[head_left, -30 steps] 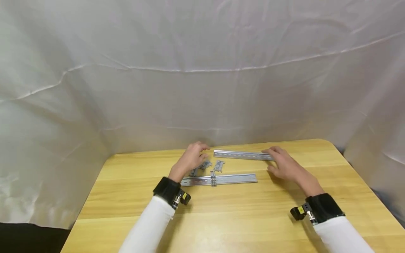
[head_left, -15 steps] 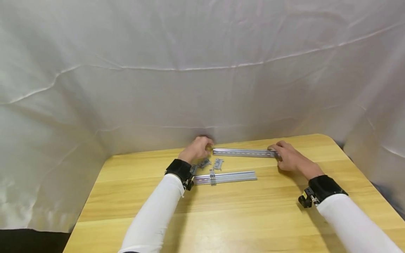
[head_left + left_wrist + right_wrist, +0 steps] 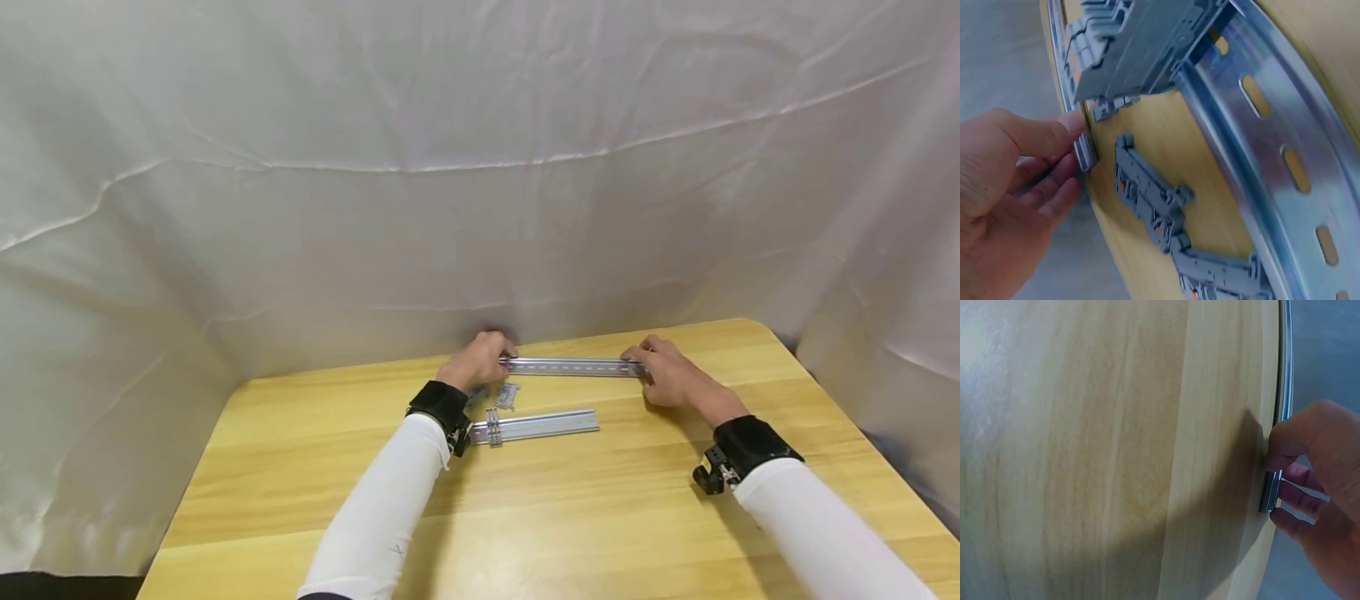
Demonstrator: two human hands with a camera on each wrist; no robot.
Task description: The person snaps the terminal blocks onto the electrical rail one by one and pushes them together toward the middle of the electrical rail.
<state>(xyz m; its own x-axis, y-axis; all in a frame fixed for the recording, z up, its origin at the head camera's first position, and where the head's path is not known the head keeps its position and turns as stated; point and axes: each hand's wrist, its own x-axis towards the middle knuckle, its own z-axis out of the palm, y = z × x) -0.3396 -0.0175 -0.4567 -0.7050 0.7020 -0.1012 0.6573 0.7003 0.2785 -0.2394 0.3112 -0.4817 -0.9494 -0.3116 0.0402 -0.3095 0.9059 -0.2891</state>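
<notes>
A slotted metal DIN rail (image 3: 573, 367) lies lengthwise along the back of the table. My left hand (image 3: 480, 358) pinches its left end, thumb on the near side and fingers behind, as the left wrist view shows. At the opposite end, my right hand (image 3: 671, 375) grips the rail (image 3: 1269, 490) between thumb and fingers. Closer in lies a second DIN rail (image 3: 551, 425), its left part hidden by the left wrist. Several grey terminal blocks (image 3: 1141, 50) are clipped side by side across it. Loose terminal blocks (image 3: 1147, 194) lie between the two rails, partly covered by the left hand in the head view.
The wooden table (image 3: 570, 508) ends at the back just past the far rail. A grey cloth curtain (image 3: 450, 233) hangs close behind that edge and around the sides. A black strap with a small camera (image 3: 723, 471) sits on each wrist.
My left hand has moved right and back from above the loose terminal blocks and taken the far rail's left end. My right hand has shifted onto the right end and now grips it.
</notes>
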